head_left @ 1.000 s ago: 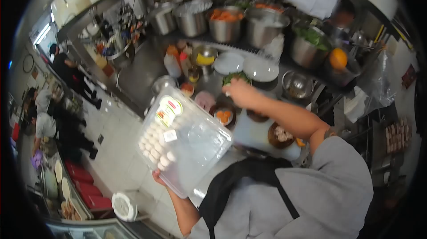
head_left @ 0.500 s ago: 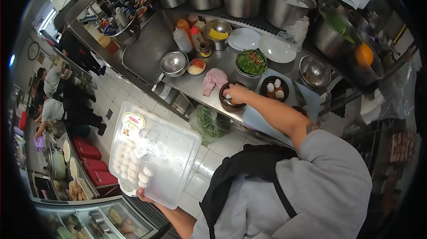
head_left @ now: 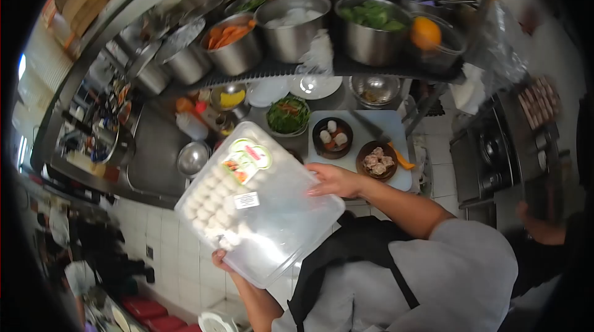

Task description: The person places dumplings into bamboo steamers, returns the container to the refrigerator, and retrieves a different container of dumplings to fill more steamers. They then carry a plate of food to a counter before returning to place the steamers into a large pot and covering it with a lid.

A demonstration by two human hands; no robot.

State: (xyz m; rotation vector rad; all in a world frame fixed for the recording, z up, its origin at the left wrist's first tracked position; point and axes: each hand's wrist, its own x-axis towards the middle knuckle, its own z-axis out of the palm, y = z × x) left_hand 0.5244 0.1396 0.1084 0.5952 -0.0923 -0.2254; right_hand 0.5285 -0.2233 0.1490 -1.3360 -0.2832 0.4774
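Observation:
A clear plastic box with rows of white balls showing through its labelled lid is held tilted between my hands. My left hand grips its lower left edge, most fingers hidden beneath. My right hand grasps the upper right edge. Beyond my right hand, a dark bowl with white balls and orange pieces rests on a pale cutting board. Next to it are a bowl of pinkish lumps, a knife and orange strips. The box hides part of the counter.
A bowl of greens, white plates and a steel bowl stand behind. Steel pots line the shelf above. A person is at the far right; others are at lower left.
My right hand has left the dark bowl and taken hold of the box. The box has come nearer the counter, now covering part of it. The view has turned toward the right.

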